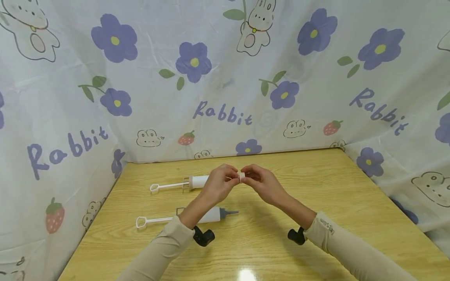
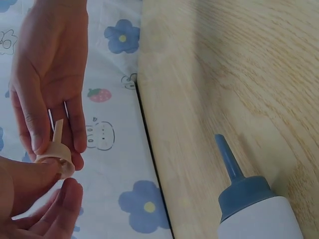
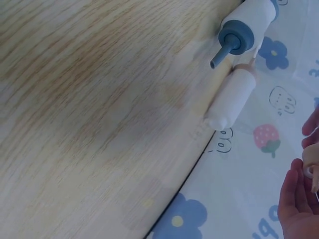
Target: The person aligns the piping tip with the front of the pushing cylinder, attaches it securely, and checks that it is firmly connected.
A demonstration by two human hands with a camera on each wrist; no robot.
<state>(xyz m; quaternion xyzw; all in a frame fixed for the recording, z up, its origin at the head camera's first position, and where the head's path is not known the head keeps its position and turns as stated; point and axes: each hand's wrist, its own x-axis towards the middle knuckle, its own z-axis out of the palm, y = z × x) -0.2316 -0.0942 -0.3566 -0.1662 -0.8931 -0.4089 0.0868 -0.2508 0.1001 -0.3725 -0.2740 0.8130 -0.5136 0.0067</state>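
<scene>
A small beige nozzle cap (image 1: pixel 241 177) with a thin spout is held up over the far part of the table, between both hands. My left hand (image 1: pixel 218 185) pinches its wide rim, with the thumb at the open end in the left wrist view (image 2: pixel 57 152). My right hand (image 1: pixel 268 186) grips the cap's spout side between thumb and fingers. Below the left forearm lies a white tube with a blue nozzle (image 1: pixel 225 212) and a white pull handle. A second white tube (image 1: pixel 199 182) lies behind it, its front end hidden by the left hand in the head view.
Both tubes lie on the left half of the wooden table (image 1: pixel 316 171), their handles (image 1: pixel 141 222) pointing left. A rabbit-print cloth (image 1: pixel 225 78) hangs behind and along the sides. Black wrist mounts (image 1: pixel 204 236) hang beneath both forearms.
</scene>
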